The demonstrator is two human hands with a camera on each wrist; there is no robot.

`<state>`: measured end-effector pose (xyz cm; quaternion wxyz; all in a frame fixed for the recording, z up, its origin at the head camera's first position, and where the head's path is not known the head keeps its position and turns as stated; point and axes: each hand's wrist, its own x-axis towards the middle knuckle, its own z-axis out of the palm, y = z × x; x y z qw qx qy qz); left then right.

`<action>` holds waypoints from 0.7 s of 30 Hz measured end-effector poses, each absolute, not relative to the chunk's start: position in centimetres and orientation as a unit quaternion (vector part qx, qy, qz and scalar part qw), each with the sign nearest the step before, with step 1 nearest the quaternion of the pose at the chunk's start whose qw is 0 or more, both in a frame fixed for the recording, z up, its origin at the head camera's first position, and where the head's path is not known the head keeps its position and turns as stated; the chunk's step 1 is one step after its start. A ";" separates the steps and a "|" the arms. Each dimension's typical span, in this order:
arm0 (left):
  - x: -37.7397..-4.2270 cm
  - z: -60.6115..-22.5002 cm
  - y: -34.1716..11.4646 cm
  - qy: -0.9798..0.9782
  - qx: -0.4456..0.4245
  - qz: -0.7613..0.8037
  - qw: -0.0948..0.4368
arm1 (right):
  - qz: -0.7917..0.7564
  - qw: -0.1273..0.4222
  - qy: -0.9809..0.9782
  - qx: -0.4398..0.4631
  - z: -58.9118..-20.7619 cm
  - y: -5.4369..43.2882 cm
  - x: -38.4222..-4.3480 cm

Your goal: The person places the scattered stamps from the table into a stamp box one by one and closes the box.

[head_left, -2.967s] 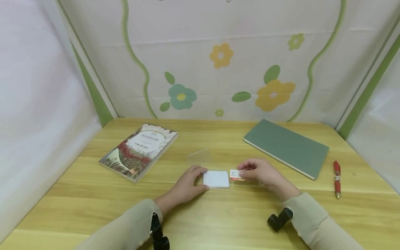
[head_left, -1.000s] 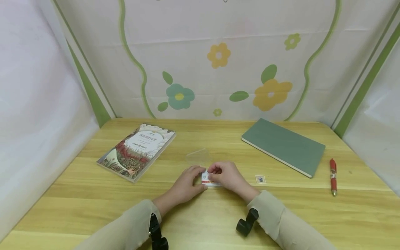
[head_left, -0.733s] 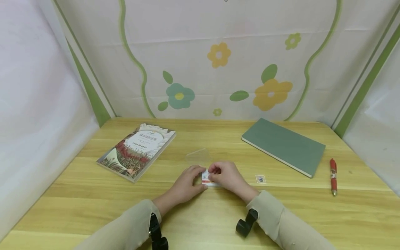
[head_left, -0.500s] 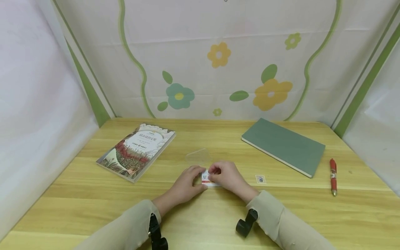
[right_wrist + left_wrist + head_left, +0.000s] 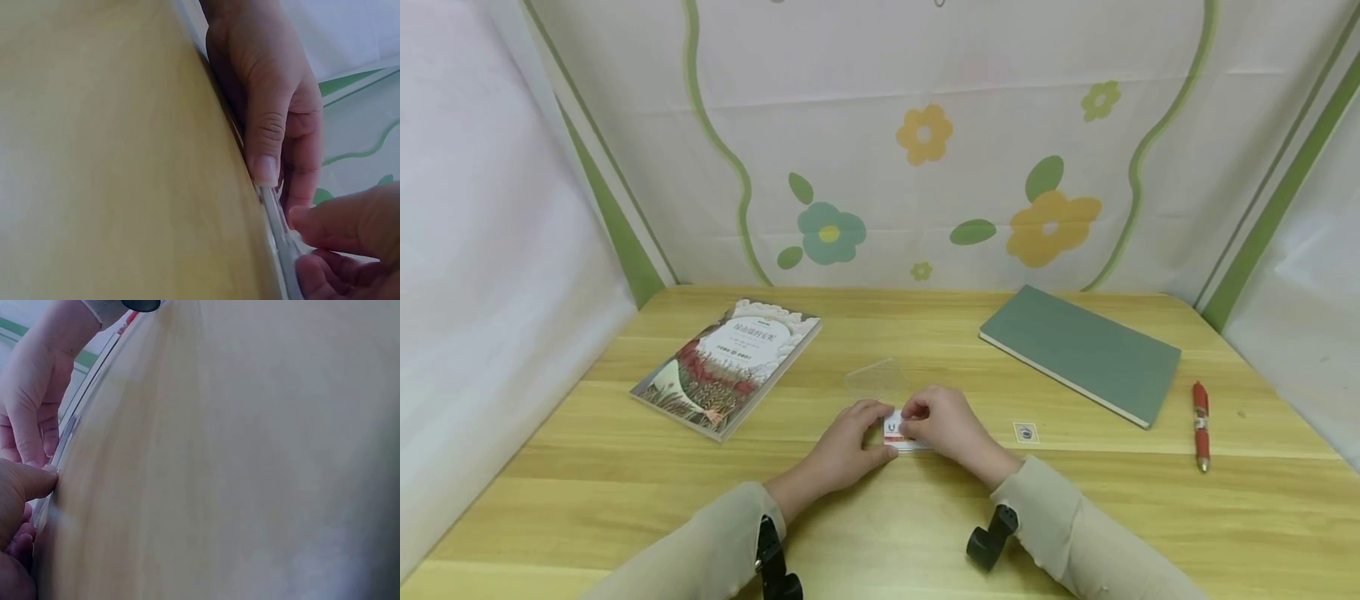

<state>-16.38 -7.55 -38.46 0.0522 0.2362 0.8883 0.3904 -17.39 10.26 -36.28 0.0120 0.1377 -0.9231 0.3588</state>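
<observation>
A thin white rectangular case (image 5: 917,446) lies on the table in front of me in the head view. My left hand (image 5: 850,446) grips its left end, thumb at the near edge and fingers at the far edge. On top is a small printed card (image 5: 891,427) with a U-shaped mark and a red strip. My right hand (image 5: 946,421) pinches this card between thumb and fingertips and covers its right part. Both wrist views see the case (image 5: 272,215) edge-on, the fingers of both hands close together at it.
A clear plastic piece (image 5: 876,379) lies just behind the case. Right of my right hand sits a small square stamp-like picture (image 5: 1026,432). An illustrated book (image 5: 730,367) is at left, a green hardcover notebook (image 5: 1078,354) at back right, and a red pen (image 5: 1201,425) at far right.
My right hand has moved left with the card, from beside the case to on top of it, uncovering the small square picture. Over the last second both hands are nearly still.
</observation>
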 end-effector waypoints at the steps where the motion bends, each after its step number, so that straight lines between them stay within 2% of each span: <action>1: -16.4 -38.5 -7.6 0.888 0.236 0.390 0.052 | 0.364 0.010 -0.922 0.132 -36.2 10.3 -17.3; 21: -16.4 -38.5 -7.5 0.890 0.227 0.392 0.057 | 0.405 -0.036 -0.911 0.068 -34.3 15.9 -15.5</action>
